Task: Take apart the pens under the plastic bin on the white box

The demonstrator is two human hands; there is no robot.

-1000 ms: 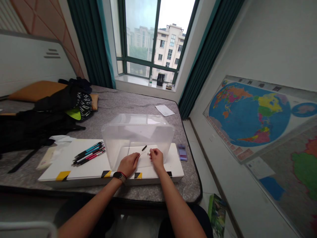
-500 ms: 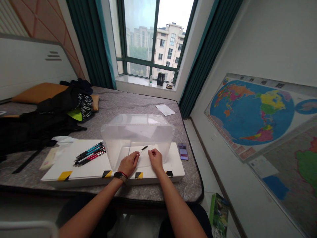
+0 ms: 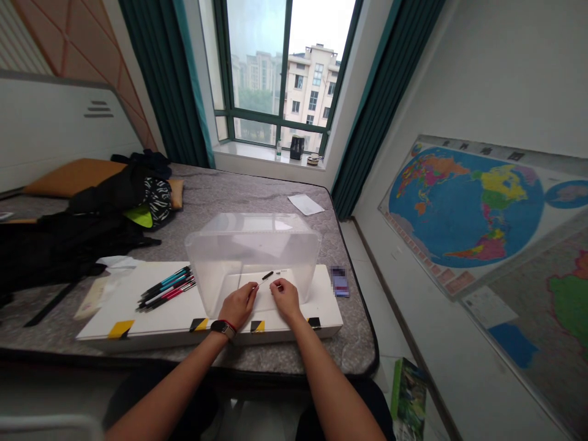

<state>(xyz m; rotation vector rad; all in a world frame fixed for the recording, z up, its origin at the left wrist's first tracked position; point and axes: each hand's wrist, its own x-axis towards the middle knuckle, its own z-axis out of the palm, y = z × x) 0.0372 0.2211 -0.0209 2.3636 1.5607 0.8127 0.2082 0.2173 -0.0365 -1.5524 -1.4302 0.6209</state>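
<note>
My left hand [image 3: 239,305], with a watch and red band at its wrist, pinches a slim pen refill [image 3: 267,276], pale near the fingers and black toward its far end. Close by on the right, the fingers of my right hand [image 3: 285,300] are pressed together in a pinch; a tiny dark thing shows at their tips, too small to name. Both hands are at the open side of a clear plastic bin [image 3: 211,260] tipped onto its side. Left of the bin, several pens [image 3: 168,288] with black, blue and red parts lie in a bunch on a white board [image 3: 110,306].
A phone-like item [image 3: 340,282], blurred, lies right of the board. White paper [image 3: 305,204] rests farther back on the grey mattress [image 3: 243,190]. Dark clothes [image 3: 105,208] and a tissue pack [image 3: 98,291] are at left. A wall with a map [image 3: 463,208] stands at right.
My right hand has moved slightly left, nearer the refill and my left hand. My left hand stays nearly in place, still pinching the refill.
</note>
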